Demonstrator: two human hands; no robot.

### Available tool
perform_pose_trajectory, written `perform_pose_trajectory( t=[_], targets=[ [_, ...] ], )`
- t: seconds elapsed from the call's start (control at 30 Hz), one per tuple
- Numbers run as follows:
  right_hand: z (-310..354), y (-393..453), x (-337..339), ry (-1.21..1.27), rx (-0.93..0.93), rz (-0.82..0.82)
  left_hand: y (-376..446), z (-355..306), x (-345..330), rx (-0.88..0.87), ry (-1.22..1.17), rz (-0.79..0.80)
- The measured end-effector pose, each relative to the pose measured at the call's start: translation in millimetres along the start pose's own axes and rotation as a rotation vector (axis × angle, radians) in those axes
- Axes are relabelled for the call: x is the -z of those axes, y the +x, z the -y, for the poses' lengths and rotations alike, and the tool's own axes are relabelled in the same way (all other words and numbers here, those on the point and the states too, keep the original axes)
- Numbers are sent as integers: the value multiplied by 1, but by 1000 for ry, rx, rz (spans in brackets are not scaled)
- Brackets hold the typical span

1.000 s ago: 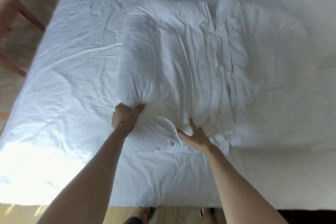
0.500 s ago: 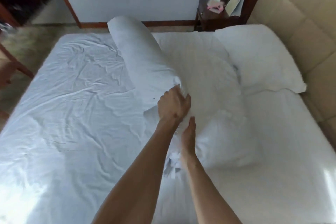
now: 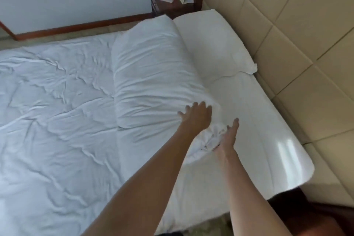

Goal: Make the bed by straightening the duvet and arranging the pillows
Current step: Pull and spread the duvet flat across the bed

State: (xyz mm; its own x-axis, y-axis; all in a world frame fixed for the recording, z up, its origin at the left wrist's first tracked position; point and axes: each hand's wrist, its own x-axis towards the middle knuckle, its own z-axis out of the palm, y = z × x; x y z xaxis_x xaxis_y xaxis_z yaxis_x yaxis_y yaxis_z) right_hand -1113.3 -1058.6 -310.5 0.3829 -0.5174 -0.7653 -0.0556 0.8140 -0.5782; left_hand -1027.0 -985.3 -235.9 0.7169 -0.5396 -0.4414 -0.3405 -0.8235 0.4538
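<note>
The right hand [image 3: 228, 136] lies open, palm turned in, against the bunched near end of a pillow [image 3: 153, 74]; its grip holds nothing firmly. The left hand [image 3: 197, 116] presses flat on that pillow with fingers spread. This pillow lies lengthwise, just beside a 2nd pillow [image 3: 212, 44] set against the headboard [image 3: 287, 25]. The task looks early: the bed [image 3: 53, 101] shows only a creased sheet, no spread duvet visible. A cluttered nightstand [image 3: 168, 4] stands beyond.
</note>
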Motion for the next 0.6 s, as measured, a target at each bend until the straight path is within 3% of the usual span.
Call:
perform_pose_trajectory(
  t=[0.1, 0.23, 0.47, 0.6],
  targets=[
    [8, 3, -8, -520, 188, -69, 1, 74, -35, 169, 34, 89],
    [-15, -1, -27, -1127, 219, 146, -1, 116, -54, 167, 60, 167],
    [-40, 20, -17, -1595, 218, 94, -1, 162, -45, 1, 105, 186],
    [-38, 44, -13, -1811, 204, 54, -14, 200, -46, 122, 205, 63]
  ],
)
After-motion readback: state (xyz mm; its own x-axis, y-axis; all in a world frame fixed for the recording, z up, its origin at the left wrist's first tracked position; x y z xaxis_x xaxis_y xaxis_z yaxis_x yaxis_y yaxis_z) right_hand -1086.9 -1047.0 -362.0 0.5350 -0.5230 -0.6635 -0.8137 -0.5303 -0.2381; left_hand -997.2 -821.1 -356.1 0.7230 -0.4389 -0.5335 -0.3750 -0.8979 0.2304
